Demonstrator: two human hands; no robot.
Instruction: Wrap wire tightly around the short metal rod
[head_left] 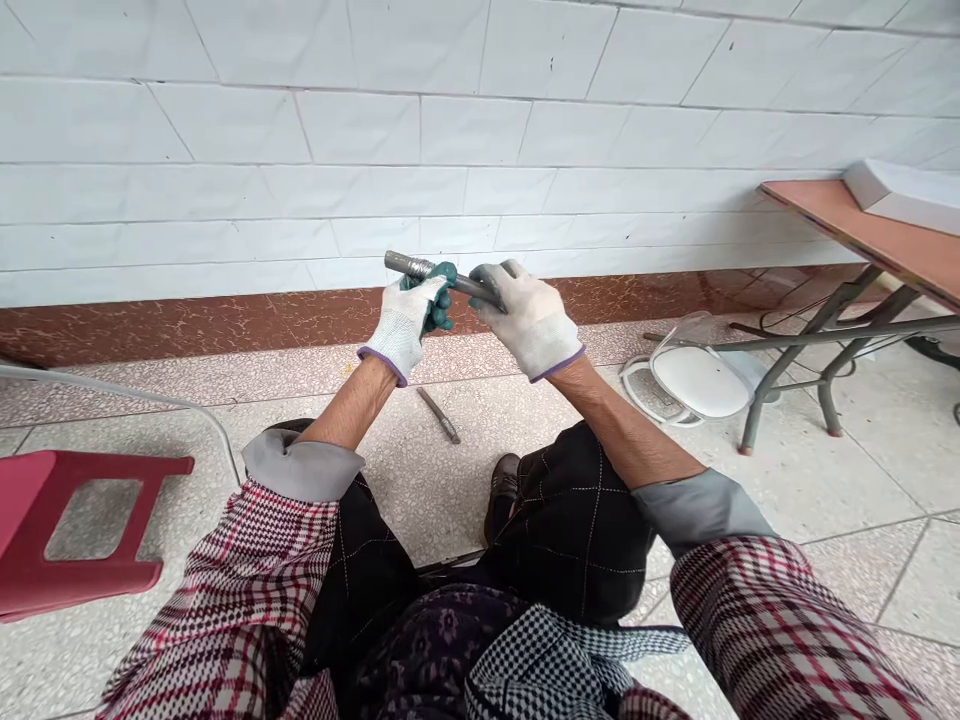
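A grey metal rod (468, 287) is held out in front of me at about knee height, tilted slightly down to the right. Near its left end runs a shiny ridged band (417, 266), either thread or wound wire; I cannot tell which. My left hand (415, 312), in a white glove with green coated fingers, closes around the rod just right of this band. On the rod's right end my right hand (526, 308) is wrapped, in the same kind of glove, hiding that end. A second short rod (439, 415) with a ridged end lies on the floor below.
To the left lies a red plastic stool (97, 475) beside a thin grey bent tube (150, 388). At right, a folding table (847, 205) carries a white box (911, 195). A small white chair (701, 382) is by its legs. A tiled wall (472, 130) stands ahead.
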